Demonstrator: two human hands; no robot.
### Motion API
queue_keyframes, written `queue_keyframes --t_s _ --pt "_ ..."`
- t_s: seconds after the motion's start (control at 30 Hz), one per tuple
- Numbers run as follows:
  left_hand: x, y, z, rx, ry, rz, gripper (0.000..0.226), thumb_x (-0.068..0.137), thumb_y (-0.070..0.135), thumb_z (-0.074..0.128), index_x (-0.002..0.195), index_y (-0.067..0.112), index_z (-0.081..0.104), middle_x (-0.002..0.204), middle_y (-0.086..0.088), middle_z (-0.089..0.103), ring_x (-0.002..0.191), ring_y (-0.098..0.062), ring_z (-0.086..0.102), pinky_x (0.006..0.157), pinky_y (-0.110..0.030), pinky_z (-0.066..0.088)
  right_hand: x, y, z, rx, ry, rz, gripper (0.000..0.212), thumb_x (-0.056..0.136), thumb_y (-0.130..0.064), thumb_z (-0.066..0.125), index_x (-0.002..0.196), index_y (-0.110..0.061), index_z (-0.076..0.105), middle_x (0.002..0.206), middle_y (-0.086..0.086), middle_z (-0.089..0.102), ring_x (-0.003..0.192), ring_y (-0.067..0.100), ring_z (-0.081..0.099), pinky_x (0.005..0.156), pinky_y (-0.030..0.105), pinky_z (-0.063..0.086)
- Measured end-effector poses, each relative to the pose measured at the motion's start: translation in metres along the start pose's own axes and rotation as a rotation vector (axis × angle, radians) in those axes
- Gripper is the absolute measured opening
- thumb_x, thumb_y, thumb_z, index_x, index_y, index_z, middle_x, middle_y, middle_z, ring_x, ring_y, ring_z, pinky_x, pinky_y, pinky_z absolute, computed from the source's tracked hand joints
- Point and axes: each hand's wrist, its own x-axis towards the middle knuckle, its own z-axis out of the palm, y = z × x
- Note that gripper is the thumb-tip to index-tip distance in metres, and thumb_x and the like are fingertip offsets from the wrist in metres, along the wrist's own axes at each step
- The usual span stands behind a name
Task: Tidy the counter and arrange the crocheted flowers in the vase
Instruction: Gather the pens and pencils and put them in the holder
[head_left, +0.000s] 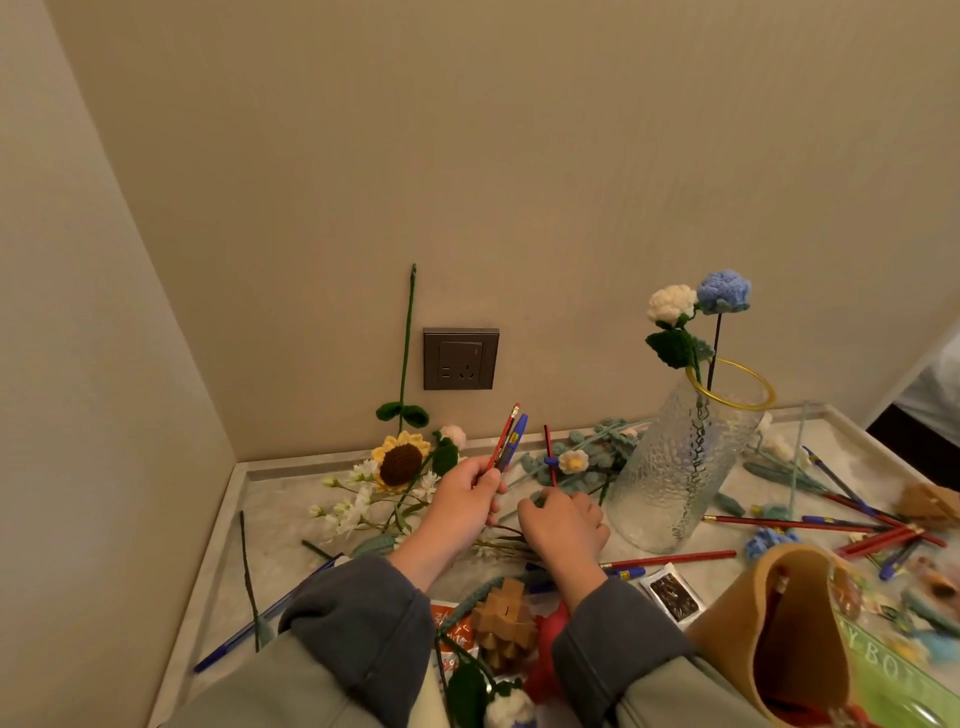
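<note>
My left hand grips a bunch of pens and pencils, red and blue, pointing up. My right hand pinches a red-and-black pencil that stands upright over the counter. To the right stands a clear textured glass vase with a gold rim, holding a white crocheted flower and a blue crocheted flower. A crocheted sunflower with white blossoms lies left of my hands. A teal crocheted daisy sprig lies behind my right hand.
Red pencils and blue pens lie scattered right of the vase. A tan felt pouch stands open at the front right. A wooden puzzle and snack packets sit at the front. A wall socket is behind, with a green stem leaning beside it.
</note>
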Motion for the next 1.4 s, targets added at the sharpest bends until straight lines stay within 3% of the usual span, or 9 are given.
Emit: queue_keyframes --t_s 0.17,0.37,0.5,0.57,0.73,0.9,1.2,1.3,1.4 --pt "0.000 0.000 -0.001 -0.027 -0.003 0.013 0.021 0.101 0.012 0.040 0.113 0.014 0.057 0.085 -0.003 0.058 0.062 -0.008 0.052 0.055 -0.018 0.050 0.000 0.001 0.002 0.005 0.006 -0.023 0.042 0.087 -0.045 0.043 0.117 -0.021 0.061 0.125 0.009 0.058 0.121 0.032 0.046 0.098 0.041 0.033" --pt "0.000 0.001 -0.001 -0.076 0.033 0.070 0.019 0.101 0.013 0.041 0.113 0.017 0.055 0.089 -0.006 0.064 0.065 -0.010 0.058 0.058 -0.021 0.053 -0.010 -0.009 -0.006 0.452 0.242 -0.203 0.029 0.087 -0.022 0.055 0.113 -0.028 0.069 0.112 -0.005 0.068 0.108 0.017 0.061 0.094 0.039 0.047" --pt "-0.001 0.004 -0.001 -0.099 0.079 0.138 0.020 0.101 0.013 0.041 0.106 0.027 0.055 0.091 -0.003 0.065 0.069 -0.008 0.059 0.060 -0.020 0.053 -0.017 -0.018 -0.013 0.763 0.260 -0.239 0.025 0.083 -0.007 0.061 0.100 -0.024 0.069 0.095 -0.008 0.068 0.084 0.003 0.062 0.065 0.015 0.045" --pt "-0.002 0.008 -0.001 -0.122 0.106 0.180 0.020 0.101 0.012 0.041 0.103 0.026 0.055 0.092 -0.004 0.064 0.068 -0.006 0.058 0.061 -0.021 0.052 -0.020 -0.024 -0.020 0.906 0.266 -0.268 0.022 0.081 -0.003 0.064 0.092 -0.021 0.066 0.088 -0.008 0.066 0.078 0.001 0.061 0.061 0.009 0.044" --pt "-0.008 0.028 -0.006 -0.093 0.175 0.267 0.018 0.100 0.015 0.043 0.107 0.023 0.057 0.094 0.000 0.065 0.074 -0.007 0.062 0.059 -0.021 0.050 -0.029 -0.040 -0.041 1.154 0.181 -0.283 0.027 0.088 0.000 0.055 0.097 -0.020 0.072 0.089 0.001 0.070 0.077 0.014 0.066 0.067 0.022 0.054" --pt "-0.027 0.057 -0.013 -0.104 0.190 0.317 0.019 0.101 0.016 0.040 0.110 0.019 0.058 0.089 0.000 0.064 0.065 -0.005 0.058 0.056 -0.023 0.050 -0.047 -0.046 -0.057 1.091 0.165 -0.367 0.040 0.091 0.004 0.043 0.111 -0.015 0.071 0.093 0.005 0.071 0.086 0.018 0.068 0.080 0.033 0.058" --pt "-0.082 0.113 -0.001 -0.225 0.257 0.445 0.021 0.102 0.015 0.039 0.110 0.015 0.059 0.082 0.000 0.066 0.063 -0.007 0.058 0.056 -0.021 0.050 -0.088 -0.033 -0.099 0.880 0.253 -0.663 0.022 0.088 -0.012 0.065 0.103 -0.027 0.071 0.094 -0.004 0.065 0.086 0.004 0.061 0.076 0.022 0.050" --pt "-0.099 0.130 0.014 -0.243 0.297 0.487 0.022 0.102 0.017 0.041 0.107 0.017 0.062 0.086 0.000 0.072 0.075 -0.010 0.067 0.066 -0.021 0.056 -0.103 -0.025 -0.124 0.895 0.293 -0.725 0.012 0.091 -0.024 0.067 0.102 -0.026 0.071 0.094 -0.007 0.061 0.085 -0.001 0.057 0.073 0.014 0.045" --pt "-0.118 0.142 0.043 -0.257 0.319 0.500 0.023 0.101 0.020 0.043 0.111 0.015 0.063 0.101 -0.007 0.072 0.096 -0.018 0.069 0.084 -0.033 0.057 -0.123 -0.006 -0.156 0.935 0.336 -0.800 0.008 0.094 -0.026 0.061 0.096 -0.032 0.066 0.094 -0.010 0.057 0.086 0.001 0.058 0.076 0.020 0.050"
